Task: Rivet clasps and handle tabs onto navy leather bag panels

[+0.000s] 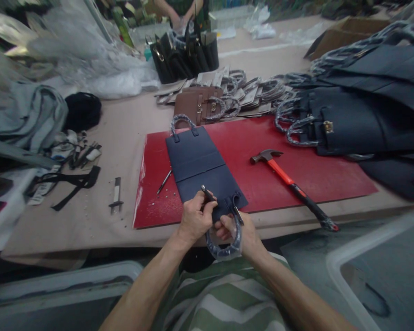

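A navy bag panel [202, 158] lies flat on a red mat [248, 165], with plastic-wrapped handles at both ends. My left hand [197, 215] is closed around a short metal rod-like tool [207, 192], held slantwise above the panel's near end. At that near edge my right hand [236, 230] has its fingers curled against the panel, beneath the near handle [224, 250]. A slim metal tool [239, 215] shows at the right hand; how it is held is unclear. Left of the panel lies a thin metal rod [164, 181] among tiny bits.
A claw hammer [279, 170] with an orange and black handle lies on the mat's right side. Navy bags [362, 115] are piled at right, brown bags [196, 103] behind. A small pronged tool [117, 195] lies at left. Across the table are a person's hands [181, 20] and black bags [182, 55].
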A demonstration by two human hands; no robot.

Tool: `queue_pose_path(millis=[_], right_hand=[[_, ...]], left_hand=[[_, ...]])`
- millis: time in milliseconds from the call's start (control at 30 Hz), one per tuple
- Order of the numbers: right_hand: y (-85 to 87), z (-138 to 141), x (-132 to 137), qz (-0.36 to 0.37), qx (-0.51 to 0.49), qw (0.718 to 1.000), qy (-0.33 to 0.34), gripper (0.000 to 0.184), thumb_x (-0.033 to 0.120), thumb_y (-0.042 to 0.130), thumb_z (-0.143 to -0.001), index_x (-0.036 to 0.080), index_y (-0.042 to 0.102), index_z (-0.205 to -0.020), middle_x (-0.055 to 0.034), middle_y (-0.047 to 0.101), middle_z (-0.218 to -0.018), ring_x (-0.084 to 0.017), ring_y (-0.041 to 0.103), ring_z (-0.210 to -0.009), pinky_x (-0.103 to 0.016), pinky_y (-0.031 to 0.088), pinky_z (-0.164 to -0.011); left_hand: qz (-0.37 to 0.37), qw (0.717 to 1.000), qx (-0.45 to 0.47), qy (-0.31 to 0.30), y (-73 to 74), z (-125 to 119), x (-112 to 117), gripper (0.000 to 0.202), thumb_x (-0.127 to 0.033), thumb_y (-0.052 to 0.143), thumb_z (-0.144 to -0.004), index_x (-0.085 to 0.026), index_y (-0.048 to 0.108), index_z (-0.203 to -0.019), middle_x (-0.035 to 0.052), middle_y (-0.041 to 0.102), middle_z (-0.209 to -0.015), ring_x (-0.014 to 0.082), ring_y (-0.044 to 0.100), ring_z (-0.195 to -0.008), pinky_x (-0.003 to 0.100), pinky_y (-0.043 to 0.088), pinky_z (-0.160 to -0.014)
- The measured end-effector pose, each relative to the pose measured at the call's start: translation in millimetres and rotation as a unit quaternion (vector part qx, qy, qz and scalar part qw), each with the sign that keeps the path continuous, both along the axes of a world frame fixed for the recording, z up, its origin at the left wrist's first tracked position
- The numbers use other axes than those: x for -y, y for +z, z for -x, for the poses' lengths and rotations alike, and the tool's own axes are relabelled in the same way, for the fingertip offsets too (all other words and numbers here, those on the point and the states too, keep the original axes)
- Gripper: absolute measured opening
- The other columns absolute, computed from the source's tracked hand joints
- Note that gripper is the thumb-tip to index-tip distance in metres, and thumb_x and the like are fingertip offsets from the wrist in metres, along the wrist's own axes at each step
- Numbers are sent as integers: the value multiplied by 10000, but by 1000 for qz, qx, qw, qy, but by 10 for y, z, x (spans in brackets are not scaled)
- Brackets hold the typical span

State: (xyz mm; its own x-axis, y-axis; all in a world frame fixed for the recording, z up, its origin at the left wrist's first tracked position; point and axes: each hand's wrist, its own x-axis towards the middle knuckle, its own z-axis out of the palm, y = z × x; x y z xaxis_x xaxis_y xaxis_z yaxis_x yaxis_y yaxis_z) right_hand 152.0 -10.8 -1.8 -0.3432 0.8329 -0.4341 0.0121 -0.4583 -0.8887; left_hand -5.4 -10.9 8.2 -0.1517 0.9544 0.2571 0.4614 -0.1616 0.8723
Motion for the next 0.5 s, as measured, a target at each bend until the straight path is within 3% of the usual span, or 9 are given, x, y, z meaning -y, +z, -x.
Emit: queue_pose_path(millis=[167,300,400,500], right_hand=[[-86,-235,57,-29,49,994,92,319,468,662,-776,162,652,-684,-36,658,-579,-159,608,-505,-242,459,-478],[71,-632,-133,-97,197,955,198,239,331,530,-809,188,611,-636,-8,596,-525,-158,558,-487,-253,404,-473],[282,-1025,-455,-251,365,886,139,248,336,484,-851,190,669,-775,-53,672,-694,-205,627,-654,-308,459,-615],[432,-1339,-797,-384,522,760,45,319,362,527,-868,149,668,-1058,-154,676,-1035,-284,638,-942,-376,480,-804]], left_hand=[[-47,994,-91,-29,-79,-2,26,99,-174,566,-898,-202,605,-985,46,730,-922,178,716,-861,269,554,-791],[-75,986,-145,-43,-113,-5,37,112,-179,552,-911,-197,597,-1012,64,730,-927,196,718,-873,283,556,-791],[-81,981,-171,-50,-133,-17,40,121,-199,532,-923,-195,596,-1027,77,732,-931,209,720,-878,298,564,-794],[-81,978,-185,-55,-145,-32,40,129,-213,513,-930,-199,595,-1028,82,731,-928,215,724,-875,304,572,-791]])
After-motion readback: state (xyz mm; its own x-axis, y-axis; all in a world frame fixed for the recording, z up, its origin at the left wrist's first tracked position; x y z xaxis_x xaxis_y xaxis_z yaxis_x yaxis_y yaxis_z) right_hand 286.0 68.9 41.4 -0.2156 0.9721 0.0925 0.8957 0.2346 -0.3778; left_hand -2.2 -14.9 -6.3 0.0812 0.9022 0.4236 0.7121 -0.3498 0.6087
